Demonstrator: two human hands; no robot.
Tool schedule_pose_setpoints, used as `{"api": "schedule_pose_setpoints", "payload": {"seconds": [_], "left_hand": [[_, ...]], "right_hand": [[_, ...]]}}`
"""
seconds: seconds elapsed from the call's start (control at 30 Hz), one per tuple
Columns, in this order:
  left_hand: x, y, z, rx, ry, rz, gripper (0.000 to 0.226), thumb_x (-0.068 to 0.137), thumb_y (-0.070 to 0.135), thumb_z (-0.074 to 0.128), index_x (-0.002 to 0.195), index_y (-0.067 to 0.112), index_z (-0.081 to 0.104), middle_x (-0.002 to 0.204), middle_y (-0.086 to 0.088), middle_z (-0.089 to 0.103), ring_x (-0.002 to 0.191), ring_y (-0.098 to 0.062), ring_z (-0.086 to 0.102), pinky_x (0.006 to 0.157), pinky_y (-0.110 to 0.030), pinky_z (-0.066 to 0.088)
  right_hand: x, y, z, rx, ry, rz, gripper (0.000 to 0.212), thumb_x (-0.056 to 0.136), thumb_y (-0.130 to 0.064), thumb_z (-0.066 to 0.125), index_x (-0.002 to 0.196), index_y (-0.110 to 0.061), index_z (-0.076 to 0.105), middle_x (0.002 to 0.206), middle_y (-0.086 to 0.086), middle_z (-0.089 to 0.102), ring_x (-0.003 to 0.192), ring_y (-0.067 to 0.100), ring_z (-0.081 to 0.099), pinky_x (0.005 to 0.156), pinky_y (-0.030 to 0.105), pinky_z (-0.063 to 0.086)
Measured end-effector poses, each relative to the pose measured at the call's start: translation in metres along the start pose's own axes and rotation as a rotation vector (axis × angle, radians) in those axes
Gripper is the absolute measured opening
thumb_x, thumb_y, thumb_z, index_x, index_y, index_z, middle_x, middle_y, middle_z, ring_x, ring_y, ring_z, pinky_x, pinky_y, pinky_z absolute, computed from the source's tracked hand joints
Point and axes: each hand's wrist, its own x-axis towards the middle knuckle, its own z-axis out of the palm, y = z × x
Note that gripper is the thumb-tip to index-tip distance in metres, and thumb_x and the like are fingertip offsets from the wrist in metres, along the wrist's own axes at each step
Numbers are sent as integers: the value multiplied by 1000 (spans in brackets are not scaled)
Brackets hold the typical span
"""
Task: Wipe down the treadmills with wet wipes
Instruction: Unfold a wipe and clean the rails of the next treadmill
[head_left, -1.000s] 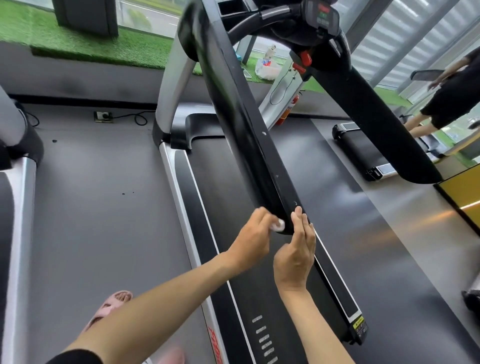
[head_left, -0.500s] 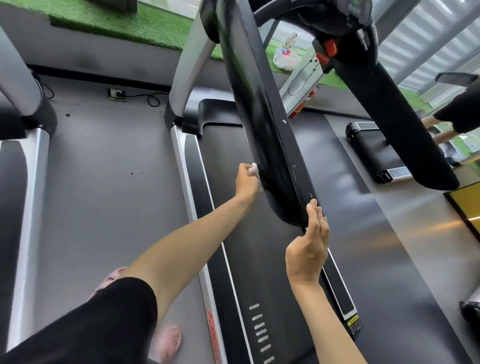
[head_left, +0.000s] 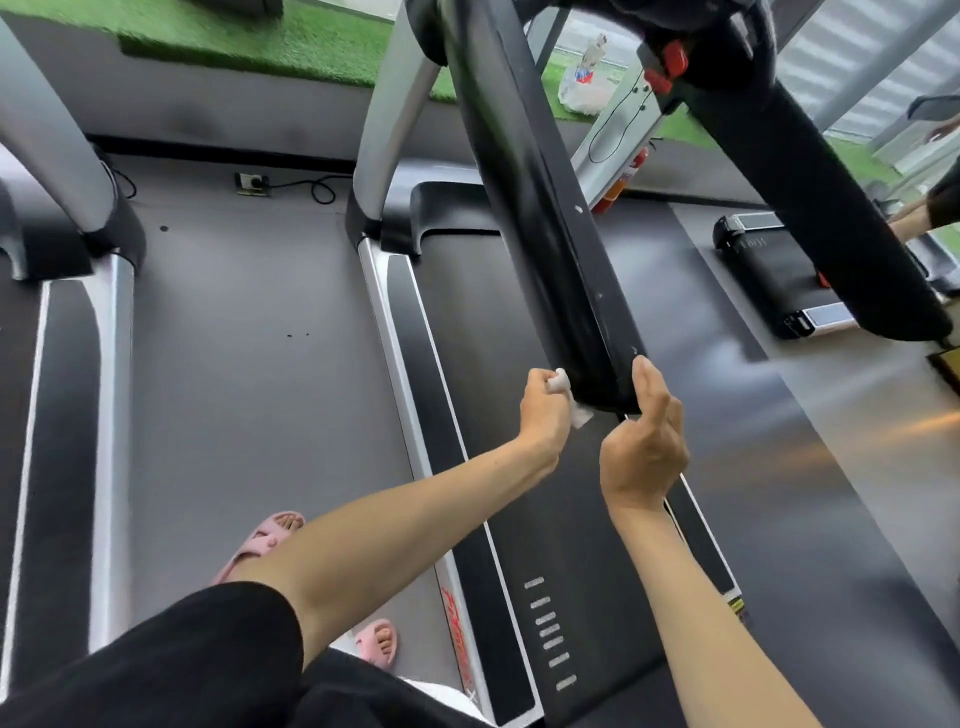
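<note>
Left hand (head_left: 543, 410), wipe (head_left: 562, 380) back at handrail (head_left: 545, 234) end, right hand (head_left: 644, 447) holding it

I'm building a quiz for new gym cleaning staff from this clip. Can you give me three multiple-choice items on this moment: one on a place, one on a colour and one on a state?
1. Where is the wet wipe?
A. lying on the treadmill belt
B. against the near end of the black handrail
C. on the floor beside the treadmill

2. What colour are the person's slippers?
A. pink
B. blue
C. white

3. What is the left hand doing?
A. lying flat and empty
B. hanging at the person's side
C. gripping the wet wipe

Answers:
1 B: the wet wipe sits against the left side of the handrail, close to its end.
2 A: both slippers on the floor are pink.
3 C: the left hand has its fingers curled round the wet wipe.
</note>
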Motion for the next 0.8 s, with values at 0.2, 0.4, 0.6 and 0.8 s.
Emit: {"api": "schedule_pose_setpoints", "payload": {"seconds": [0.2,0.4,0.6,0.8], "left_hand": [[-19,9,10,-283,-78,-191,14,77,3,39,85,7,49,79,-10,62,84,-25,58,98,-41,49],[-56,40,22,-418,-70,-231,38,76,-25,28,61,7,39,42,-5,48,72,-30,53,92,-45,51],[-73,89,35,-395,-180,-47,29,86,-16,33,68,0,48,47,-8,56,52,-22,59,63,-34,52],[-65,134,15,-180,-314,56,23,93,-9,37,93,8,53,87,-12,58,78,-25,59,75,-39,52]], "right_hand": [[17,-2,-24,266,-44,195,73,69,19,38,135,-14,39,109,3,72,104,22,62,74,10,36],[39,2,-38,527,-159,606,64,75,14,36,132,-13,45,85,-1,72,93,24,65,96,43,47],[47,5,-63,622,-130,750,62,77,9,40,134,-14,45,74,-8,67,96,21,63,100,42,45],[85,5,-93,846,-209,735,29,85,1,55,109,-13,63,86,4,69,94,27,65,88,36,53]]}}
